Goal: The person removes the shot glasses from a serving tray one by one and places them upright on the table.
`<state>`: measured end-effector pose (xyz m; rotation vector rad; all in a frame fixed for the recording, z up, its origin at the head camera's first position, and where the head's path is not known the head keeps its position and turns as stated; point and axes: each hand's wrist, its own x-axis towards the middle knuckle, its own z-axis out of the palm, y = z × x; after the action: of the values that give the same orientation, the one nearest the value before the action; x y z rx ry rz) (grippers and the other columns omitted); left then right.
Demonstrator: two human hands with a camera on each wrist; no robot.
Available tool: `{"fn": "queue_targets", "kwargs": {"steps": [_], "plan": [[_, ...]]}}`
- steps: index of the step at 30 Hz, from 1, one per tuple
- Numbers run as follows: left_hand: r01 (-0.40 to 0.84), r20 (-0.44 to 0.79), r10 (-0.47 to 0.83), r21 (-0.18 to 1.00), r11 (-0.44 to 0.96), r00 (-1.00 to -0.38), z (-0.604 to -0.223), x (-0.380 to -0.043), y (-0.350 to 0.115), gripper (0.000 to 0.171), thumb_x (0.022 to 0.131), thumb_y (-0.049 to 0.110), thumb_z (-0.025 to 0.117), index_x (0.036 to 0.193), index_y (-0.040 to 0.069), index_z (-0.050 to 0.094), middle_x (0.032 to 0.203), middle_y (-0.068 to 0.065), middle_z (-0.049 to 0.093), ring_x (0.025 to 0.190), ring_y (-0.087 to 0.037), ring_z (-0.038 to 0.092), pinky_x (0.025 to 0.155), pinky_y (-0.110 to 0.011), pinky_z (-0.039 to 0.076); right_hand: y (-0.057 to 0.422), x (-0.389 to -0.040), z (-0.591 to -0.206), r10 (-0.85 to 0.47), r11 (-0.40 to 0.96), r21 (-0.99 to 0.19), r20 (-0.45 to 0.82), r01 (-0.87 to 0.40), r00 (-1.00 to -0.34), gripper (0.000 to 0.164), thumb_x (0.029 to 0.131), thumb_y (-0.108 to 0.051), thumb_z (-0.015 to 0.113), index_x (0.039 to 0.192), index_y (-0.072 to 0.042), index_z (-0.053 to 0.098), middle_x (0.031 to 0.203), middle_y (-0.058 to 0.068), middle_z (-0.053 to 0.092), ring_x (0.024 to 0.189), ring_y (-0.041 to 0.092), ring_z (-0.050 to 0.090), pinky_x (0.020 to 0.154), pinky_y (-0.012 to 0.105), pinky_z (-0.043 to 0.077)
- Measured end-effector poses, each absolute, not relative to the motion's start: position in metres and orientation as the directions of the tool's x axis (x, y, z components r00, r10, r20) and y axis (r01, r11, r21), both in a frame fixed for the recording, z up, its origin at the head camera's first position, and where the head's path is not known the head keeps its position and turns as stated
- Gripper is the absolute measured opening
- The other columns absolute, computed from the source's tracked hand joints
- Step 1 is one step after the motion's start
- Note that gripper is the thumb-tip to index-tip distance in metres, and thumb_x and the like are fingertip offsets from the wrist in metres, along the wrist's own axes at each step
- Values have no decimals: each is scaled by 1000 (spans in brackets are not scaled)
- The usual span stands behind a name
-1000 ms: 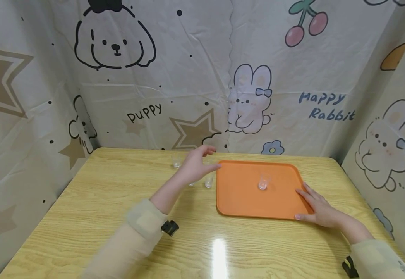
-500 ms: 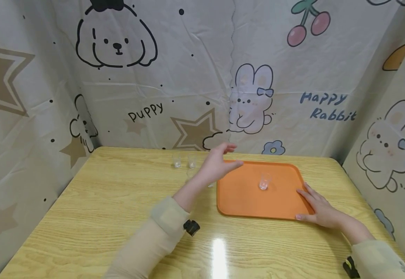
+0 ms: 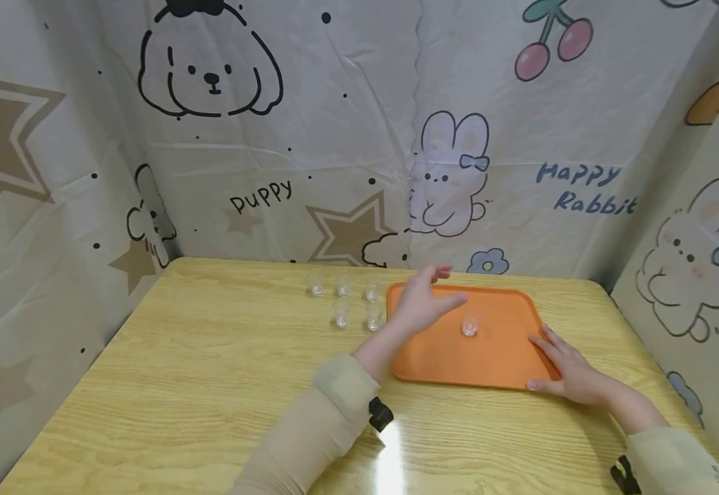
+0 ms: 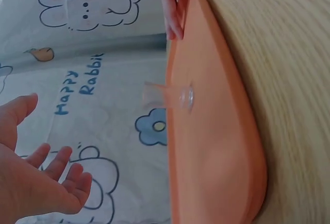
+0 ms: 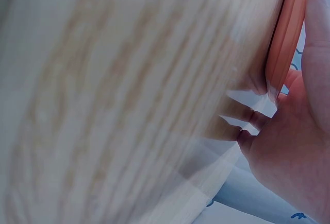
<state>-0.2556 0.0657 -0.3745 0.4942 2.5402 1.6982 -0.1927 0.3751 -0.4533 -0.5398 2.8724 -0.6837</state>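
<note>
My left hand is raised over the left part of the orange tray, thumb and fingers spread with nothing between them. The left wrist view shows that same hand apart from the tray. On the tray stands a small clear shot glass, upright, to the right of the left hand. My right hand holds the tray at its front right corner. Seen from the right wrist, the thumb lies along the tray's rim while several fingertips touch the table. Part of the tray is hidden behind my left hand.
Left of the tray, several more clear shot glasses stand upright in two short rows on the wooden table. A printed cloth hangs behind the table and along both sides.
My left hand has moved right, from over the shot glasses to above the tray, uncovering the glasses behind it. The right hand and the glass on the tray keep their places.
</note>
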Motion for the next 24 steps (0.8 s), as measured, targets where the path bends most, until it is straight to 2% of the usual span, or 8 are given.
{"fn": "queue_targets", "kwargs": {"steps": [4, 17, 24], "plan": [[221, 124, 299, 922, 317, -946, -383, -258, 80, 60, 82, 32, 74, 134, 20, 48, 130, 3, 53, 126, -22, 44, 101, -38, 41, 377, -193, -454, -368, 836, -458, -59, -302, -928, 89, 80, -36, 73, 143, 7, 27, 151, 32, 4, 131, 59, 12, 95, 74, 16], [195, 70, 303, 893, 406, -950, -418, -262, 107, 61, 81, 38, 74, 134, 22, 49, 127, 6, 54, 121, -18, 45, 98, -35, 42, 375, -193, -452, -371, 838, -450, -52, -310, -927, 88, 80, -35, 73, 142, 8, 28, 151, 33, 6, 130, 59, 14, 95, 73, 18], [161, 26, 282, 870, 467, -959, -433, -266, 116, 56, 80, 34, 75, 130, 22, 52, 118, 6, 59, 111, -18, 46, 88, -33, 41, 376, -193, -453, -381, 830, -453, -33, -326, -924, 88, 80, -34, 74, 141, 9, 29, 150, 35, 7, 130, 59, 14, 95, 73, 18]]}}
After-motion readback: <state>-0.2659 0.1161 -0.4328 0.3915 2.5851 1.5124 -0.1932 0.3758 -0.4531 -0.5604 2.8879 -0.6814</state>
